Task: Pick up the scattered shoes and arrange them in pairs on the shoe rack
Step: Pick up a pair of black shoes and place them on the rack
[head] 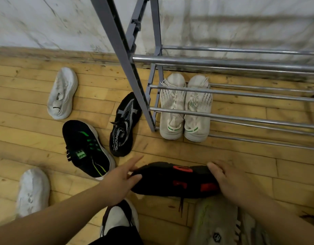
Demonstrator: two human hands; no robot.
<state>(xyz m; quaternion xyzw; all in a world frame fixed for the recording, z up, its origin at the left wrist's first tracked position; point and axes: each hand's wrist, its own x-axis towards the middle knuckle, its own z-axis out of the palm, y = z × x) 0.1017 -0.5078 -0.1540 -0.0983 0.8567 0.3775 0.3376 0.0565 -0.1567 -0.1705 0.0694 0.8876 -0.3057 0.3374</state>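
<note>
The black-and-red shoe [172, 181] lies on the floor between my two hands, long axis running left to right. My right hand [230, 183] curls its fingers over one end, grasping it. My left hand [120, 182] is released, fingers straight, thumb touching the other end. The shoe rack [223, 61] stands beyond the fingers, forward and right.
</note>
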